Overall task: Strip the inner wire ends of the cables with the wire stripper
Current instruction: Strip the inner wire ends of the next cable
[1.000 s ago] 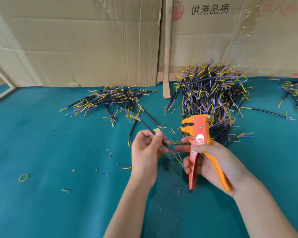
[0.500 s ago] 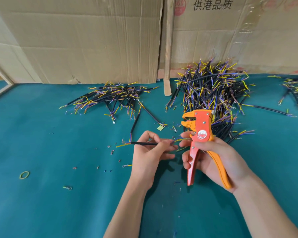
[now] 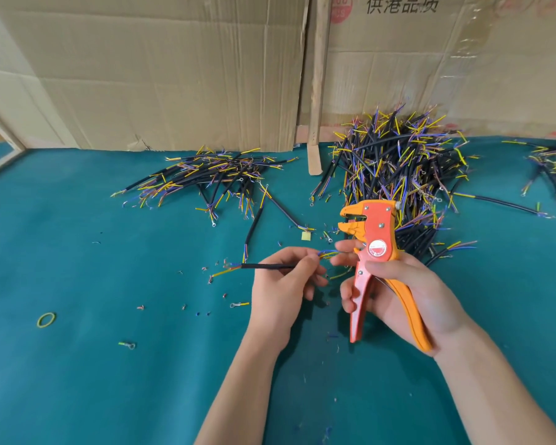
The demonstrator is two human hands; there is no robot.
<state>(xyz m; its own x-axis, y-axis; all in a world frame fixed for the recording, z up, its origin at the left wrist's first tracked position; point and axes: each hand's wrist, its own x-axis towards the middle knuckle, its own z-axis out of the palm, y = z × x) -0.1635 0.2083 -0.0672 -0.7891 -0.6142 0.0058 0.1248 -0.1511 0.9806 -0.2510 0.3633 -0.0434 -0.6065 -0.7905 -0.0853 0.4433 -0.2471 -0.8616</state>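
Black-sheathed cable [image 3: 267, 267] sits pinched in the left hand [image 3: 281, 284], its coloured inner wire ends [image 3: 328, 254] near the right hand [image 3: 408, 293], whose fingers grip the orange wire stripper [image 3: 371, 248]. Judging by the big cable pile [image 3: 398, 175] behind, much stripping remains.

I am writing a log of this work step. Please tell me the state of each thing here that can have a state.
Orange and red wire stripper: upright, jaws open, nothing between them.
Right hand: grips the stripper's handles.
Left hand: pinches the black cable.
Black cable with coloured inner wires: held level above the green table cover, its wire ends not yet in the stripper.
Large cable pile: lies heaped behind the stripper.
Yellow rubber band: lies flat, loose.
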